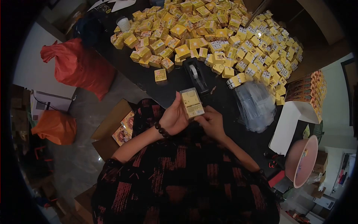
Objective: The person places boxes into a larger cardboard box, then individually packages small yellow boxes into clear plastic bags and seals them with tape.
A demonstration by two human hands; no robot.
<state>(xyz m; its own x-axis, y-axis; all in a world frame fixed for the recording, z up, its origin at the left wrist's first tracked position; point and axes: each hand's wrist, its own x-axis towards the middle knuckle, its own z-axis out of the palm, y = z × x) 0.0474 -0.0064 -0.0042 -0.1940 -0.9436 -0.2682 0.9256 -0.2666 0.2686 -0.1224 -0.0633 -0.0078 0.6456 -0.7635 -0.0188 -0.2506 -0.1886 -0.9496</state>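
Note:
A small clear-covered package [191, 100] with pale yellow contents is held upright in front of my body. My left hand [173, 119], with a dark bead bracelet at the wrist, grips its left side, thumb raised along the edge. My right hand [213, 123] is closed at the lower right corner, its fingertips pinching the package there. Just beyond stands a black tape dispenser [197, 76] with a pale roll. One small yellow box [160, 75] lies apart, left of the dispenser. A stack of clear plastic sleeves [255, 106] lies to the right.
Yellow boxes [182, 30] are heaped across the back of the black table [140, 80], with white-and-yellow pieces [261, 52] at right. A white paper cup [123, 24] stands at back left. A pink basin [302, 162] is at right; red bags [80, 69] sit left.

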